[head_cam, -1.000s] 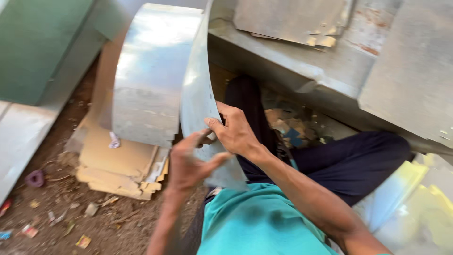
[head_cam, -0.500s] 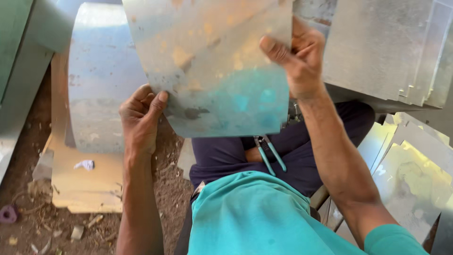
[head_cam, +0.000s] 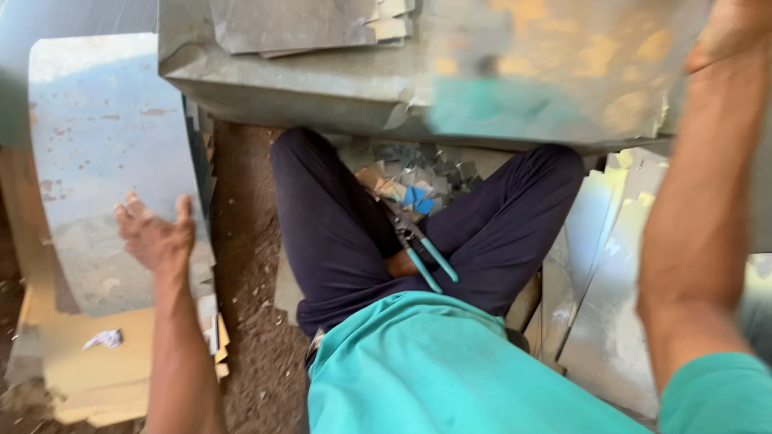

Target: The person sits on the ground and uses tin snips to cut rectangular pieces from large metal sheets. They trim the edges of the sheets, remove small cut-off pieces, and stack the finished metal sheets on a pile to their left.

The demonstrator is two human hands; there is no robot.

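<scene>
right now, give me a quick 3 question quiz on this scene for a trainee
1. True or false: the left hand is gripping the metal sheet.
2. Where do the snips with teal handles lie?
A. on the dirt floor
B. in the person's lap, between the legs
C. in the right hand
3. Fill in: the right hand is raised at the ___ edge of the metal sheet.

Key
1. False. The left hand is open and holds nothing, in front of the curved metal piece.
2. B
3. right
</scene>
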